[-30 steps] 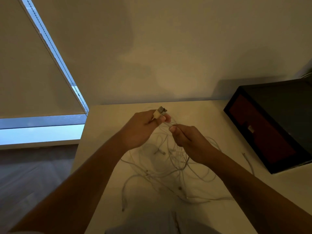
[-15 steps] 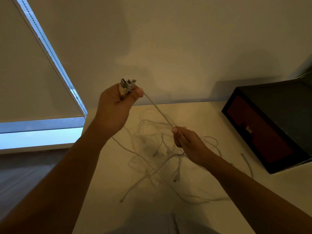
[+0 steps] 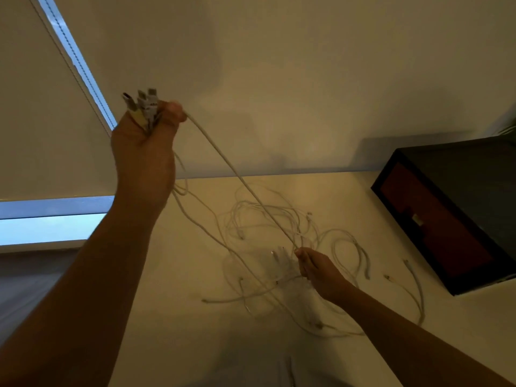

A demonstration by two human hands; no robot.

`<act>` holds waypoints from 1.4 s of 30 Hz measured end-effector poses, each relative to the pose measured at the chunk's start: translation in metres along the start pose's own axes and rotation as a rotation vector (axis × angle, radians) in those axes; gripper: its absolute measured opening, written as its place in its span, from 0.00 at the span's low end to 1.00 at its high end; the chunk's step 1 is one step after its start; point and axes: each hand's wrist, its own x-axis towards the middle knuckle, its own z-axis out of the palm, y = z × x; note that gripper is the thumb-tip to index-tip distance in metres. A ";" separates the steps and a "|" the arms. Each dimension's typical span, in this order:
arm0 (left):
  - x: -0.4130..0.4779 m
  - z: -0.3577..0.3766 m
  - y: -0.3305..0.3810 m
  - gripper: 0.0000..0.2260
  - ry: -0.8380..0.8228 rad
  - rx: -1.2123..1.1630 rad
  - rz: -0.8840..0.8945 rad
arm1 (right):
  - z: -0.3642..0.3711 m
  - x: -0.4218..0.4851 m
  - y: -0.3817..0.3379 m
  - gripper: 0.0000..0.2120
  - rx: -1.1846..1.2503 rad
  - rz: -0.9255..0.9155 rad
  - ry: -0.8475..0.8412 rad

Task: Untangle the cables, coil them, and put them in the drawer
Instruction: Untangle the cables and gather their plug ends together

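While untangling is in hand: left hand (image 3: 145, 152), raised, fingers curled round a bunch of plug ends (image 3: 142, 107); right hand (image 3: 318, 272), lower, pinching one taut cable (image 3: 240, 181) running up to the left. Loose tangle (image 3: 268, 219): on bench (image 3: 190, 344) beneath both hands. Closed drawer (image 3: 435, 227): right of right hand. Next, likely: slide strand free, slowly.

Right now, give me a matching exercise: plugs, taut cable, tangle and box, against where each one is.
1 plugs
2 taut cable
3 tangle
4 box

A on the right side of the table
B loose on the table
C bunched in the left hand
D stretched from left hand to right hand

Pairs: 1-C, 2-D, 3-B, 4-A
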 end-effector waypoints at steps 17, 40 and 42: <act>-0.022 0.009 -0.024 0.15 -0.200 0.327 -0.209 | -0.050 0.011 -0.071 0.23 0.581 -0.002 0.124; -0.061 0.043 -0.029 0.11 -0.916 0.510 -0.014 | -0.056 -0.006 -0.130 0.19 0.091 -0.250 -0.183; -0.061 0.042 -0.028 0.13 -0.899 0.511 -0.024 | -0.054 -0.004 -0.121 0.20 0.074 -0.239 -0.178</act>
